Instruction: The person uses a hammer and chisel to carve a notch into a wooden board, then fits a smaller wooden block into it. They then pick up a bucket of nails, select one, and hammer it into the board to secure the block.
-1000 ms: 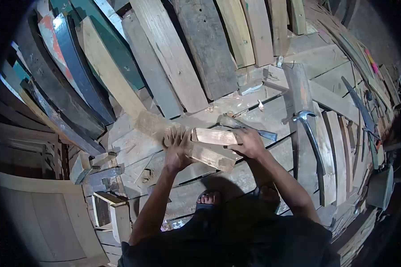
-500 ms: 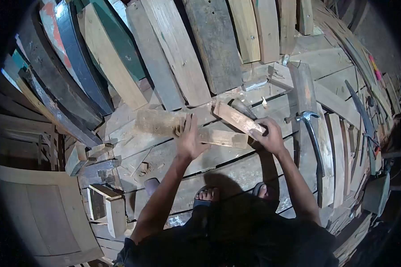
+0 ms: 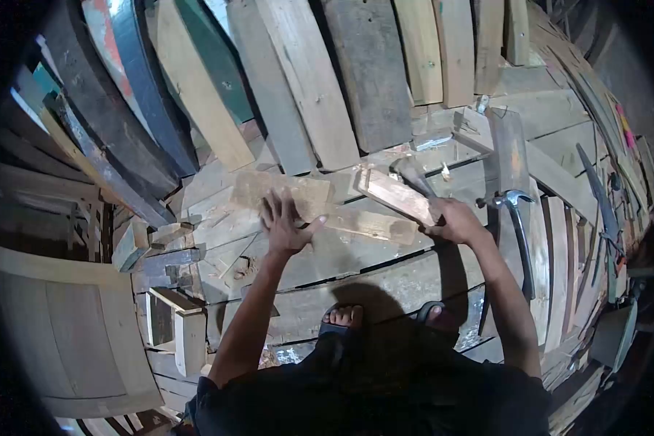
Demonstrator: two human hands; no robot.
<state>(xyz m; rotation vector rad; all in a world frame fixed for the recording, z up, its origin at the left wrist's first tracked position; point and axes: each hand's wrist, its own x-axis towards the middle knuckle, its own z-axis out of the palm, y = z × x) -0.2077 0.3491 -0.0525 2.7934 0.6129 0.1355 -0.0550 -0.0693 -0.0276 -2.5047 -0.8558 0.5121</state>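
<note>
My right hand (image 3: 458, 221) grips the near end of a short wooden block (image 3: 396, 195), which slants up and away to the left. My left hand (image 3: 287, 224) has its fingers spread, slightly blurred, over the lower edge of a flat piece of wood (image 3: 298, 190). A pale wooden strip (image 3: 370, 224) extends rightward from beside my left thumb and passes below the block. Behind the block, a dark rounded piece (image 3: 414, 176) lies partly covered.
A claw hammer (image 3: 516, 218) lies right of my right hand, and a handsaw (image 3: 596, 189) farther right. Long boards (image 3: 367, 73) line the far side. A small wooden frame (image 3: 189, 341) stands at lower left, near a panelled door (image 3: 87, 334). Shavings (image 3: 245, 267) lie on the planks.
My left hand has moved left off the strip and spread its fingers over the flat piece. My right hand keeps its hold on the block. The whole view has shifted slightly.
</note>
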